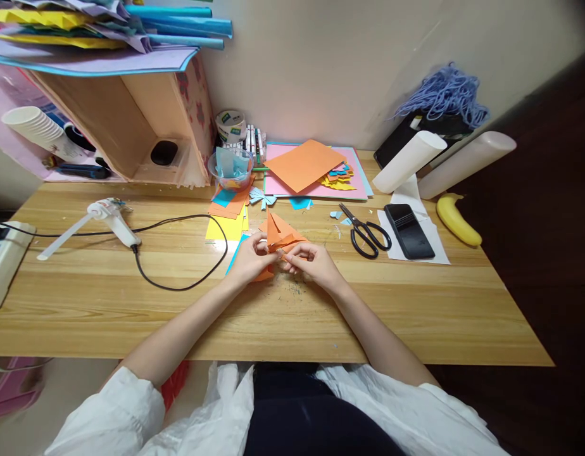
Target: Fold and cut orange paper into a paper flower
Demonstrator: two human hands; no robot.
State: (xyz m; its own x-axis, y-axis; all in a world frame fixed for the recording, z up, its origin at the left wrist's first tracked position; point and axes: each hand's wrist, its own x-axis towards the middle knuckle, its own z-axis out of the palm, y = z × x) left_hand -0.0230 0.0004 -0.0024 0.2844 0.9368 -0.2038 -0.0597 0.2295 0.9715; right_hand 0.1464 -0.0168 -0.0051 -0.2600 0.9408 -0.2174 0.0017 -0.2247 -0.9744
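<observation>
Both my hands meet over the middle of the table around a folded piece of orange paper (280, 233) with pointed flaps. My left hand (249, 258) pinches it from the left, thumb and fingers pressed together. From the other side my right hand (316, 263) grips the same paper, its fingertips close to the left thumb. The exact folds under the fingers are hidden. Beneath my left hand, part of a blue paper sheet (234, 253) shows. Just beyond lie yellow paper (221, 229) and a small light-blue paper bow shape (263, 198).
Black-handled scissors (368, 237), a phone (409, 231) and a banana (458, 220) lie to the right. On the left is a glue gun (113, 221) with a looping cord. Behind stand a plastic cup (230, 171), an open box (192, 114) and stacked coloured sheets (283, 183).
</observation>
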